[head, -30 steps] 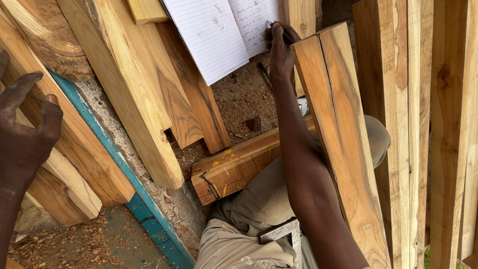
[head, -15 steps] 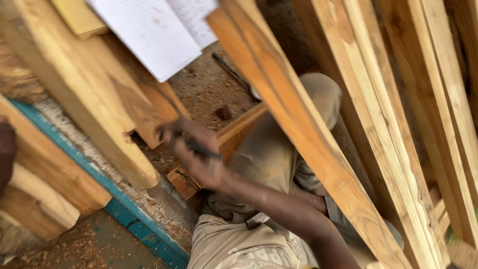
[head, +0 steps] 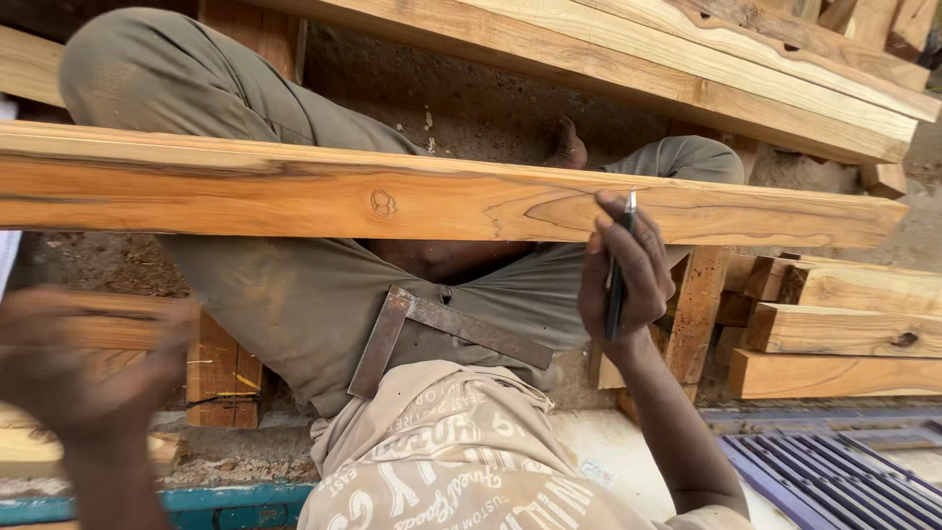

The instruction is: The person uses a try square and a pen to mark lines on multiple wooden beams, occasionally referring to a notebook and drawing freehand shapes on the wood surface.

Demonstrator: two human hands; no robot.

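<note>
A long tan plank with a knot lies crosswise over my lap. My right hand grips a dark pen, fingertips resting against the plank's near edge right of the middle, pen tip pointing up. A rusty metal try square lies on my thigh just below the plank, left of that hand. My left hand is blurred at the lower left, raised in front of wooden blocks, and nothing shows in it.
More long planks are stacked beyond my knees. Short timber blocks lie at the right, and another block sits under my left leg. A purple metal grate is at lower right, a blue edge at bottom left.
The view swung round from the notebook and upright boards down to my lap. My right hand came down with the pen and now rests on the plank's edge; the left hand moved inward.
</note>
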